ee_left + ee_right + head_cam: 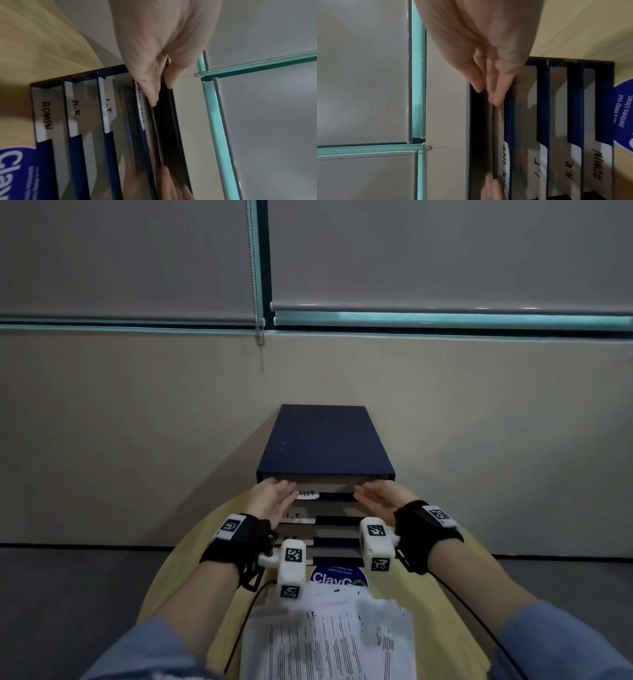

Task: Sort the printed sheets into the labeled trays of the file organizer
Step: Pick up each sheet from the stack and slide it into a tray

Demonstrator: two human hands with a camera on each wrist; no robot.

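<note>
Standing at frame centre on the table (442, 583), one organizer (325, 440) with four labeled trays is seen. Both hands, left (272, 496) and right (380, 498), fingers straight, reach into the top tray. Sheets (329, 642) lie at bottom centre. Labels "ADMIN", "H.R.", "I.T" are legible only in wrist views.
</note>
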